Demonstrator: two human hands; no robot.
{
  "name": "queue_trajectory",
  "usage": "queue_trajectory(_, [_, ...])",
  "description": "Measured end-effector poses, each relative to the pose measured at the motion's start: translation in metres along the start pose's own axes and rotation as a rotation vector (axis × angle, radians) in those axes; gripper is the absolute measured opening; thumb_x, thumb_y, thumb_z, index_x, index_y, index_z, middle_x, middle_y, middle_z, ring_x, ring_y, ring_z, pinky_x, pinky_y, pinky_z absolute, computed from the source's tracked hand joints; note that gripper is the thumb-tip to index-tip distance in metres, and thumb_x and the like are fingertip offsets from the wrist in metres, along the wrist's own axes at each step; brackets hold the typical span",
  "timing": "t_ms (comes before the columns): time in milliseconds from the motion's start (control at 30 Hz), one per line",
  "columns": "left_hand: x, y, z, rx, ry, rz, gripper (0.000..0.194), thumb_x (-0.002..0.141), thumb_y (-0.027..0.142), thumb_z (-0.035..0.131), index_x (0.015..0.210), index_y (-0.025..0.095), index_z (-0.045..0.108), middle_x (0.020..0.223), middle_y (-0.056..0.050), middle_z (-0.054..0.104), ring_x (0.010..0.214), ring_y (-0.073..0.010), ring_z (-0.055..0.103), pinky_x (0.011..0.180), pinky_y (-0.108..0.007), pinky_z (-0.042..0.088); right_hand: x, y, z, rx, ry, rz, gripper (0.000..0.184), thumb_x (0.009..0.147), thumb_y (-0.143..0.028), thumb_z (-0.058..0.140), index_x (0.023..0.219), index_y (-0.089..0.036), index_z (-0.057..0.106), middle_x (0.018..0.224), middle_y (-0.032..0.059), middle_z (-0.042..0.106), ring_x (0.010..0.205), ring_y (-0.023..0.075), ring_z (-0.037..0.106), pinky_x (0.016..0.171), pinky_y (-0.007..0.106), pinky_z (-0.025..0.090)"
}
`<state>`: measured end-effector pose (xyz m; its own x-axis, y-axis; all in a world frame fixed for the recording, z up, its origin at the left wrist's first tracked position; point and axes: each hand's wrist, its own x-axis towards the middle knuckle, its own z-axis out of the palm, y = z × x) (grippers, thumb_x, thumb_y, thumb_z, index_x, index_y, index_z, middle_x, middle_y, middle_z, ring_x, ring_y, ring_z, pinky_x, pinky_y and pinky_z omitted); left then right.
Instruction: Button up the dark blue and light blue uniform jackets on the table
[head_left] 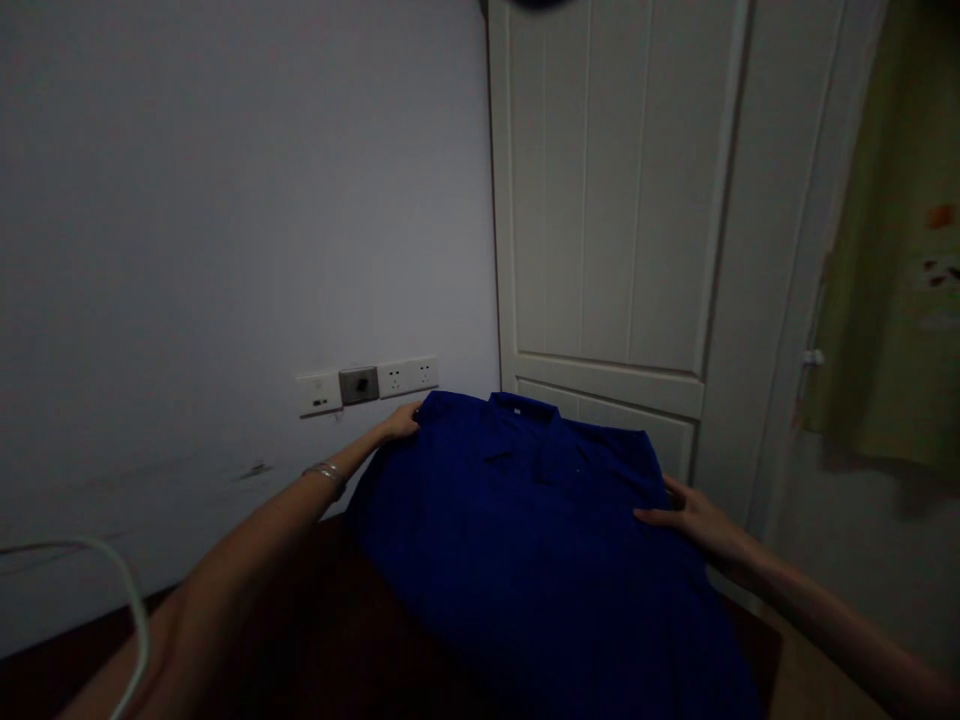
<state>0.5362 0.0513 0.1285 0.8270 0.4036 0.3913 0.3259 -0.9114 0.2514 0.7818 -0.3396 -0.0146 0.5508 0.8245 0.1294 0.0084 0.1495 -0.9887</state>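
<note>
A dark blue collared shirt (525,540) is spread out in front of me, its collar toward the wall corner and its lower part running to the bottom of the view. My left hand (401,422) grips the shirt at its left shoulder edge; the fingertips are partly hidden by the cloth. At the right side edge, below the other shoulder, my right hand (691,515) holds the fabric, thumb on top and fingers behind. Bracelets (327,471) circle my left wrist.
A dark reddish-brown surface (337,610) lies beneath the shirt. Wall sockets (407,376) sit behind it on the pale wall. A white panelled door (607,200) stands behind, with a yellow-green curtain (885,300) at right. A pale cable (127,580) curves at lower left.
</note>
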Motion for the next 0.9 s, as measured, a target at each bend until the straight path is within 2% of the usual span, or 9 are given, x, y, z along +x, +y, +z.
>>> queue_trajectory(100, [0.028, 0.001, 0.045, 0.196, -0.021, -0.030, 0.047, 0.065, 0.015, 0.051, 0.112, 0.014, 0.052, 0.111, -0.006, 0.060, 0.100, -0.0209, 0.055, 0.087, -0.028, 0.043, 0.008, 0.030, -0.022, -0.110, 0.031, -0.015, 0.069, 0.058, -0.031, 0.068, 0.121, -0.019, 0.045, 0.109, 0.0098, 0.062, 0.096, 0.0260, 0.060, 0.081, 0.036, 0.051])
queue_trajectory(167, [0.044, 0.001, 0.069, 0.361, -0.041, -0.057, 0.044, 0.068, 0.014, 0.049, 0.112, 0.015, 0.051, 0.112, -0.007, 0.059, 0.102, -0.0212, 0.054, 0.086, -0.028, 0.043, 0.014, 0.049, -0.033, -0.231, 0.035, -0.081, 0.065, 0.059, -0.035, 0.065, 0.120, -0.019, 0.048, 0.112, 0.0095, 0.060, 0.102, 0.0267, 0.057, 0.086, 0.038, 0.049])
queue_trajectory(267, [0.060, 0.002, 0.098, 0.469, -0.064, -0.067, 0.041, 0.071, 0.012, 0.047, 0.112, 0.015, 0.049, 0.113, -0.010, 0.056, 0.105, -0.0230, 0.052, 0.085, -0.031, 0.043, 0.017, 0.073, -0.042, -0.401, 0.068, -0.178, 0.064, 0.060, -0.037, 0.063, 0.120, -0.019, 0.050, 0.119, 0.0094, 0.055, 0.111, 0.0272, 0.050, 0.094, 0.039, 0.042])
queue_trajectory(333, [0.067, 0.003, 0.112, 0.493, -0.074, -0.064, 0.041, 0.072, 0.011, 0.046, 0.112, 0.016, 0.047, 0.113, -0.012, 0.055, 0.105, -0.0233, 0.052, 0.084, -0.032, 0.043, 0.018, 0.084, -0.045, -0.466, 0.097, -0.192, 0.064, 0.061, -0.037, 0.061, 0.121, -0.019, 0.050, 0.121, 0.0093, 0.053, 0.114, 0.0273, 0.047, 0.097, 0.040, 0.038])
queue_trajectory(500, [0.078, 0.007, 0.138, 0.562, -0.106, -0.030, 0.040, 0.075, 0.008, 0.042, 0.114, 0.018, 0.043, 0.112, -0.011, 0.052, 0.101, -0.0217, 0.053, 0.083, -0.032, 0.043, 0.018, 0.106, -0.051, -0.542, 0.115, -0.190, 0.066, 0.064, -0.032, 0.057, 0.126, -0.016, 0.043, 0.128, 0.0107, 0.047, 0.117, 0.0252, 0.044, 0.101, 0.039, 0.033])
queue_trajectory(633, [0.093, 0.009, 0.151, 0.599, -0.123, 0.005, 0.041, 0.076, 0.008, 0.042, 0.115, 0.018, 0.042, 0.112, -0.011, 0.051, 0.100, -0.0220, 0.053, 0.083, -0.033, 0.043, 0.018, 0.120, -0.058, -0.583, 0.169, -0.192, 0.066, 0.066, -0.033, 0.054, 0.127, -0.012, 0.040, 0.130, 0.0134, 0.043, 0.119, 0.0246, 0.041, 0.103, 0.038, 0.029])
queue_trajectory(900, [0.124, 0.009, 0.178, 0.627, -0.165, 0.021, 0.037, 0.080, 0.009, 0.038, 0.116, 0.017, 0.043, 0.114, -0.015, 0.050, 0.107, -0.0250, 0.050, 0.089, -0.039, 0.039, 0.019, 0.138, -0.058, -0.617, 0.231, -0.166, 0.066, 0.067, -0.030, 0.051, 0.130, -0.014, 0.036, 0.132, 0.0116, 0.042, 0.120, 0.0232, 0.040, 0.104, 0.039, 0.028])
